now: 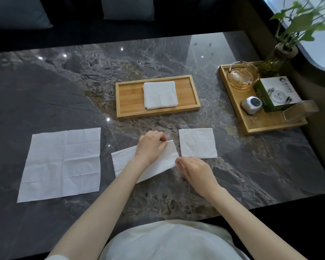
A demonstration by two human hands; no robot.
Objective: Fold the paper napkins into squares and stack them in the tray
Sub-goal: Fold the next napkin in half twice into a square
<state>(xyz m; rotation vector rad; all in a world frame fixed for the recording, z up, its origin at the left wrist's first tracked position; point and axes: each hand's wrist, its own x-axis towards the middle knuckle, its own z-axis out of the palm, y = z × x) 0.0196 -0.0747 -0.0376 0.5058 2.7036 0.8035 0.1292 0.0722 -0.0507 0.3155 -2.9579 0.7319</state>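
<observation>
A person seated at a dark marble table (45, 102) worked a half-folded napkin (124, 162) with both bare hands. The strip lay slanted on the table in front of the person. The left hand (151, 147) lay across its middle, fingers curled and pinching the far right corner. The right hand (193, 170) pinched the near right corner between fingertips, the rest of the hand resting on the stone just beside the paper.

An open napkin (62, 164), creased into quarters, lay flat to the left, well apart from the hands. A folded square (197, 143) sat just right of the strip, close to both hands but not touching them.

Beyond the hands, a wooden tray (128, 98) held a stack of folded napkins (160, 94) slightly right of its centre, edges a little uneven.

At the table's right edge, a second tray (259, 126) carried a glass ashtray (241, 76), a small white cube (250, 105), a green-and-white box (278, 94) and a clear stand (300, 109). A potted plant (296, 21) stood at its far corner. Two cushions (17, 14) rested on the dark seat behind the table.
</observation>
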